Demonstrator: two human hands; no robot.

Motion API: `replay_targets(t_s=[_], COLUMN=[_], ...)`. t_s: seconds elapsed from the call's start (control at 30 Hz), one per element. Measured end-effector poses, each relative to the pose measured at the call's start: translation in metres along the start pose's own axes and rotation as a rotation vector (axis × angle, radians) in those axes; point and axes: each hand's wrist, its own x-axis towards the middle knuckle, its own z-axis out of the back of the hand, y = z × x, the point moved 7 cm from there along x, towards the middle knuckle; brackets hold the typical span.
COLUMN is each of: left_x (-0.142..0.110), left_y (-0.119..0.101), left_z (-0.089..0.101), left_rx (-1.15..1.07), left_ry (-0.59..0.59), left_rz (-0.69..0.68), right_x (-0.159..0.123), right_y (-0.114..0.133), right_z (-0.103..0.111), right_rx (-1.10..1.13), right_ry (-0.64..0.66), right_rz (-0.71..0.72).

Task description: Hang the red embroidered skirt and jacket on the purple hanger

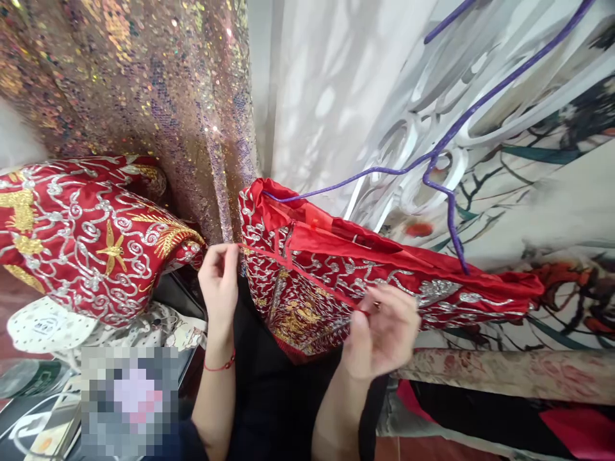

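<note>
A red garment [336,269] with silver and gold embroidery hangs on a purple hanger [446,137] in front of me. A thin red strap [298,272] runs taut between my hands. My left hand [218,282], with a red string bracelet at the wrist, pinches one end of the strap near the garment's left edge. My right hand [382,333] is closed, pinching the other end lower down against the embroidered cloth.
A second red embroidered piece [91,237] lies at the left on patterned cloth. A sequined gold curtain [144,89] and a white curtain [331,83] hang behind. A painted panel [552,211] and white lattice stand at the right. A rolled floral fabric [504,374] lies below.
</note>
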Motion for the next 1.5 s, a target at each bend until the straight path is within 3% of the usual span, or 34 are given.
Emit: replay_targets(t_s=[0.07,0.1,0.17,0.27,0.33,0.43,0.6,0.77,0.83,0.93,1.0,1.07,1.27,1.5], left_x=[0.008,0.009,0.006,-0.006,-0.012,-0.014,-0.013,0.003,0.017,0.038,0.046,0.049,0.039,0.042], left_y=[-0.002,-0.007,-0.019,-0.033,-0.038,-0.045,-0.062,-0.068,-0.069,-0.073,-0.075,-0.074,-0.070,-0.083], left_z=[-0.002,-0.008,-0.022,-0.039,-0.044,-0.042,-0.036,-0.036,-0.035,-0.030,-0.030,-0.037,-0.064,-0.071], left_rx=[0.073,0.134,0.233,0.167,0.074,0.040,0.081,0.214,0.242,0.225,0.209,0.189,-0.082,-0.019], left_ry=[-0.047,-0.010,0.123,0.311,0.379,0.371,0.364,0.403,0.345,0.142,0.062,0.107,0.438,0.389], left_rz=[-0.017,-0.067,-0.202,-0.328,-0.325,-0.312,-0.396,-0.430,-0.410,-0.365,-0.343,-0.319,-0.200,-0.249], right_x=[0.005,0.006,0.006,-0.008,-0.016,-0.020,-0.006,0.013,0.029,0.054,0.062,0.062,0.053,0.059], right_y=[-0.002,-0.005,-0.016,-0.027,-0.027,-0.022,-0.012,-0.010,-0.009,-0.004,-0.002,-0.005,-0.015,-0.002], right_z=[0.016,0.017,0.005,-0.025,-0.041,-0.064,-0.086,-0.099,-0.094,-0.074,-0.068,-0.071,-0.082,-0.096], right_rx=[0.013,0.026,0.037,-0.021,-0.063,-0.020,0.119,0.120,0.084,0.058,0.063,0.093,0.264,0.162], right_ry=[-0.153,-0.144,0.059,0.445,0.562,0.643,0.589,0.694,0.588,0.266,0.163,0.199,0.338,0.500], right_rz=[0.017,-0.009,-0.122,-0.247,-0.238,-0.214,-0.217,-0.235,-0.200,-0.127,-0.109,-0.156,-0.354,-0.252])
